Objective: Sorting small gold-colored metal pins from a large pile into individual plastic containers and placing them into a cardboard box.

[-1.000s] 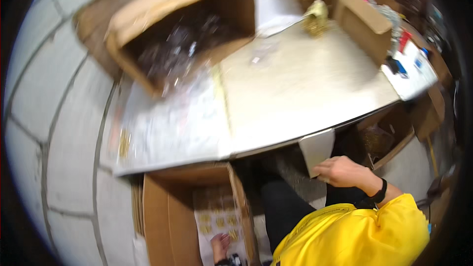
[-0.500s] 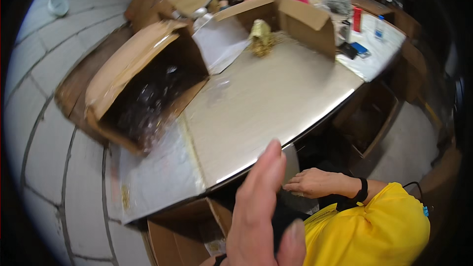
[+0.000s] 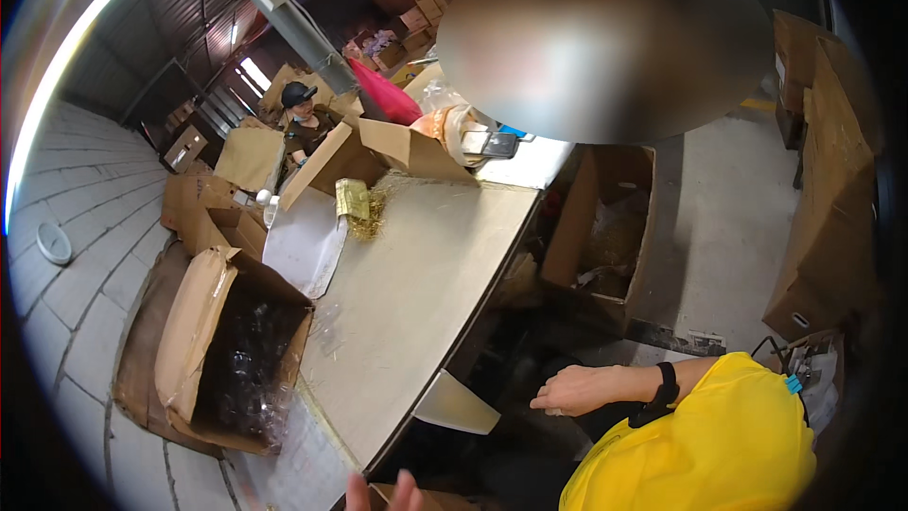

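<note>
My right hand (image 3: pixel 582 390), with a black wristband and a ring, hovers off the near edge of the table over a dark area. Its fingers bend loosely and nothing shows in them. Of my left hand (image 3: pixel 383 496) only fingertips, held apart, enter at the bottom edge by the table's corner. Nearest both hands is a pale plate-like piece (image 3: pixel 457 404) jutting from the table edge. On the beige tabletop (image 3: pixel 426 255) a gold tinsel bundle (image 3: pixel 357 208) lies at the far end. A cardboard box on its side (image 3: pixel 194 331) holds crumpled clear plastic (image 3: pixel 253 350).
An open carton (image 3: pixel 605 293) stands on the floor right of the table, tall cardboard (image 3: pixel 828 199) beyond it. A white sheet (image 3: pixel 305 241), upright cardboard flaps (image 3: pixel 407 142) and a dark phone-like object (image 3: pixel 498 144) line the far end. A person in a cap (image 3: pixel 303 118) is behind. A blurred oval hides the upper right.
The view has swung up and to the right, so the table now sits lower and left. My left hand has dropped almost out of the picture. My right hand keeps nearly the same pose.
</note>
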Motion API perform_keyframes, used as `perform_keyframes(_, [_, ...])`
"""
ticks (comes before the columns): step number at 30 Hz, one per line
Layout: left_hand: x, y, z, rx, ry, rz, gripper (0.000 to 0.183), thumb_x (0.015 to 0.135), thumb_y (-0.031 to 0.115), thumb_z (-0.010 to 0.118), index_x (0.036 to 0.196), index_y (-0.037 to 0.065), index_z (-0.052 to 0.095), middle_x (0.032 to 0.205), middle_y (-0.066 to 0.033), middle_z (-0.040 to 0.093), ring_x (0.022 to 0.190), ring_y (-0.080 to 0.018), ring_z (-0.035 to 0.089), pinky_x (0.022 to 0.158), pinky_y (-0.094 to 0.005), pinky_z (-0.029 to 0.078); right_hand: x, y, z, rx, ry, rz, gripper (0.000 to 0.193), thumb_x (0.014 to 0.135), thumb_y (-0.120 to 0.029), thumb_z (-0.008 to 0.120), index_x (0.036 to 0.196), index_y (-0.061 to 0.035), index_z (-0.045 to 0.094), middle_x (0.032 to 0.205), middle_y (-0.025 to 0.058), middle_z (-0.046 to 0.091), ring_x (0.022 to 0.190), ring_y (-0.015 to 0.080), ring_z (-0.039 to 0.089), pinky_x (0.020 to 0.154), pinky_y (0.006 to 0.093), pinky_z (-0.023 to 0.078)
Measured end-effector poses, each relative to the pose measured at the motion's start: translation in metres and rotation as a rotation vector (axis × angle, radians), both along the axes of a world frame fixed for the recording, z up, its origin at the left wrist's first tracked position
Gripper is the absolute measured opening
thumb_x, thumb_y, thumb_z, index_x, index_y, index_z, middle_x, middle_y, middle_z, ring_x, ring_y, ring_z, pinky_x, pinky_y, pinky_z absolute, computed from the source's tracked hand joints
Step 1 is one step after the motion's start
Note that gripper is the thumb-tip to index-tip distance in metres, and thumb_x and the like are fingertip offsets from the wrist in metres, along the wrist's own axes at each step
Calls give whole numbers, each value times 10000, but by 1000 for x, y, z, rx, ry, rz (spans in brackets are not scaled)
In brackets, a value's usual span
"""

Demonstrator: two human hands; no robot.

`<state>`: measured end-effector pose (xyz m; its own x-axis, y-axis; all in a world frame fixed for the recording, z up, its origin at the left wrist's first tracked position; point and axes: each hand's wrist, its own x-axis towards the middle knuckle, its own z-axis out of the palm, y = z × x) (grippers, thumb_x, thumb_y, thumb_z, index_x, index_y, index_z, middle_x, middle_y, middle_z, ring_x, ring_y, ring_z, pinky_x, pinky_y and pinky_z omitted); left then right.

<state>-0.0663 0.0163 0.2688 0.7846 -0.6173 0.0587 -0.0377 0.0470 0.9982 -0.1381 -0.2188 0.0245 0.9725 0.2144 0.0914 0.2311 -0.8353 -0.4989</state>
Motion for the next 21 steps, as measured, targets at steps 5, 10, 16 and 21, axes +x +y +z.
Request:
perform_keyframes(5, [6,49,-89,455,-565,-26,441,926,50,476,1349,-46,394,1350,-189,450,1241,-236,459,1010,-309,362,-72,-8,19,-39,63,-110,301,829,-154,568,1094,-12,580,941,166,639,900,329,620,750,414,513])
perform_keyframes(10, [14,43,-99,415,-197,144,260,907,123,492,708,-25,570,680,-135,651,620,-158,601,806,-313,482,-94,-47,15,-26,-47,-328,187,783,-111,615,937,-7,641,1173,144,586,960,315,616,812,390,512])
perform_keyframes(16, [67,50,-108,180,-133,272,364,941,186,526,619,18,553,592,-89,613,514,-115,538,709,-274,502,-95,-64,79,86,-241,-513,136,758,-119,668,866,-45,635,938,127,654,826,313,635,710,367,512])
perform_keyframes(21, [143,71,-141,396,-195,196,182,894,154,584,940,-12,641,875,-67,662,877,-138,618,771,-269,487,16,-65,124,-48,-148,-332,193,801,-185,655,930,-41,646,839,129,652,776,328,626,694,383,501])
